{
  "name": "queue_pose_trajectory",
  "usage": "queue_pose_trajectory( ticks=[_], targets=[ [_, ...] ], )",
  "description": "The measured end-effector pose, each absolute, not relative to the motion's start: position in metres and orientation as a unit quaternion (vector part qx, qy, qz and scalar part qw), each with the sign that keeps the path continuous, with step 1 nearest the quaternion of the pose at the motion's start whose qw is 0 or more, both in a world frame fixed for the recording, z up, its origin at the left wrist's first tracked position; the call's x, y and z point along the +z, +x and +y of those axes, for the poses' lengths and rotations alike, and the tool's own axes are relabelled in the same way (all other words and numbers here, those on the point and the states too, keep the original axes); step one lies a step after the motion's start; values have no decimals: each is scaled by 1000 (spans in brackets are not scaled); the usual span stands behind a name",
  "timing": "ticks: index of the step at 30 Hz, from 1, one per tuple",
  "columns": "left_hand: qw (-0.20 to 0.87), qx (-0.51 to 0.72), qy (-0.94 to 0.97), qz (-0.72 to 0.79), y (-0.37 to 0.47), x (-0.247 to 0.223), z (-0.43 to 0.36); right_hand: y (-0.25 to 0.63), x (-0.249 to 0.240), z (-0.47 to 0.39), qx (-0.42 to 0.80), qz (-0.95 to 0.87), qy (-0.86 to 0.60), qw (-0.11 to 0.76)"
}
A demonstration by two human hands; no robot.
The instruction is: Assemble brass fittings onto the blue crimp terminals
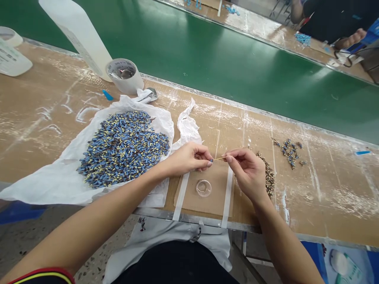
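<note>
My left hand point(192, 158) pinches a tiny blue piece point(211, 160) between thumb and fingertips. Facing it, my right hand point(250, 171) grips a thin yellowish stick point(219, 158) whose far end meets the blue piece. Just below the hands, a small clear round dish point(204, 194) sits on a cardboard sheet point(217, 203). To the left, a large heap of small blue and yellow pieces point(127, 146) lies on white paper point(66, 173). Partly hidden behind my right hand is a pile of small brownish pieces point(270, 179).
Tape rolls point(130, 81) and a white plastic bottle point(84, 37) stand at the back left. A loose cluster of small dark and blue pieces point(291, 152) lies right. Beyond the table edge runs a green belt point(207, 51); another person point(334, 23) is across it.
</note>
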State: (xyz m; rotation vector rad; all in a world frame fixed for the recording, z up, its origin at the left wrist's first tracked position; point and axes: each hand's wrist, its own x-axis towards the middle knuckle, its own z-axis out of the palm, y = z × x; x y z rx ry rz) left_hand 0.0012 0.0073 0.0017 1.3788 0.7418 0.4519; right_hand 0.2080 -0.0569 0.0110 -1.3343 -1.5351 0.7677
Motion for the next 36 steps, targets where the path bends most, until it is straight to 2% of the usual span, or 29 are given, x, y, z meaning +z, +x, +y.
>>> queue_pose_trajectory(
  ticks=[24, 29, 31, 36],
  targets=[
    [680, 196, 632, 316, 0, 0, 8, 203, 14, -58, 285, -672, -508, 457],
    [682, 192, 627, 324, -1, -1, 8, 211, 21, -59, 315, -636, -494, 501],
    [686, 192, 624, 323, -2, 0, 7, 215, 25, -60, 358, -656, -460, 479],
    [679, 202, 633, 312, -3, 0, 9, 210, 32, -62, 426, -767, -359, 319]
  ],
)
